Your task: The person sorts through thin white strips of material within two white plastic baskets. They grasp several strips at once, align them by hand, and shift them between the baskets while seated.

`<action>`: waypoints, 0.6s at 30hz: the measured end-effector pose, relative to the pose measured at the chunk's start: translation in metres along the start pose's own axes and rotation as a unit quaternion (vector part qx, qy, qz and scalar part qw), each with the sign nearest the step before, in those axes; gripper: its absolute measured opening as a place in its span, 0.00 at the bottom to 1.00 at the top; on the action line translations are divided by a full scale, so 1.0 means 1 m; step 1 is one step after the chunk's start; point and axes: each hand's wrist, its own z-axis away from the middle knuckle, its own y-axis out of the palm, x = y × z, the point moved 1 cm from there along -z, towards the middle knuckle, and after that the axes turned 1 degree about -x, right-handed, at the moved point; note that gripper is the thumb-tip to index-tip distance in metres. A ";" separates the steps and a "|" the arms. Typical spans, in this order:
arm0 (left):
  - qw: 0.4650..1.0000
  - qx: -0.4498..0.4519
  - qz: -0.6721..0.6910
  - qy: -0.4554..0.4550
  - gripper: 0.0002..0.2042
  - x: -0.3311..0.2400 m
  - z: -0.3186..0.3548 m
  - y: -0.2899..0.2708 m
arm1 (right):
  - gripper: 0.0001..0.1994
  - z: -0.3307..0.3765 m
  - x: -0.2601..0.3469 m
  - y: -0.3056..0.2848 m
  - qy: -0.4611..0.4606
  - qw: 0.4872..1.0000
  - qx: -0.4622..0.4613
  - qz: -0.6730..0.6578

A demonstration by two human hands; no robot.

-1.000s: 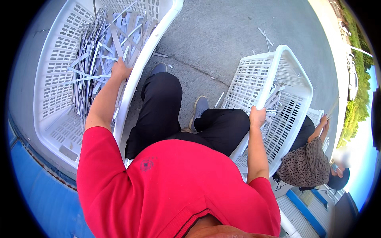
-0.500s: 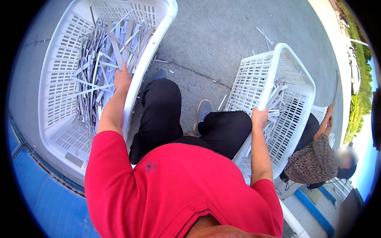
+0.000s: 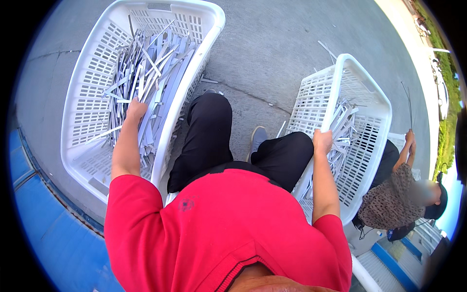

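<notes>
Two large white plastic baskets stand on either side of my legs. In the left basket (image 3: 168, 168) lies a loose heap of long, thin grey and white strips (image 3: 158, 73), pointing many ways. My left hand (image 3: 136, 110) is down among them, its fingers closed round some strips and partly hidden. The right basket (image 3: 339, 73) leans towards me and holds a smaller pile of similar strips (image 3: 343, 121). My right hand (image 3: 322, 141) is wrapped over its near rim.
Bits of strip (image 3: 210, 80) lie on the grey concrete ground (image 3: 258, 44). At the far right another person (image 3: 394, 199) holds long thin strips (image 3: 410, 104) up in the hands. A blue surface (image 3: 58, 233) runs along the lower left.
My left hand has moved down and slightly left within the heap, and the strips there have shifted. Both baskets sit further right in view. My right hand keeps its grip.
</notes>
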 end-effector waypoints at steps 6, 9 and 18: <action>0.975 0.118 0.184 -0.040 0.34 0.034 0.028 -0.013 | 0.22 0.009 0.003 -0.010 -0.006 1.000 -0.001 -0.029; 0.960 0.155 0.232 -0.031 0.43 0.026 0.043 -0.007 | 0.23 0.009 0.002 -0.009 -0.001 1.000 0.006 -0.025; 0.987 0.086 -0.130 0.033 0.39 0.000 0.069 -0.015 | 0.21 0.010 -0.001 -0.012 0.006 0.999 0.000 -0.034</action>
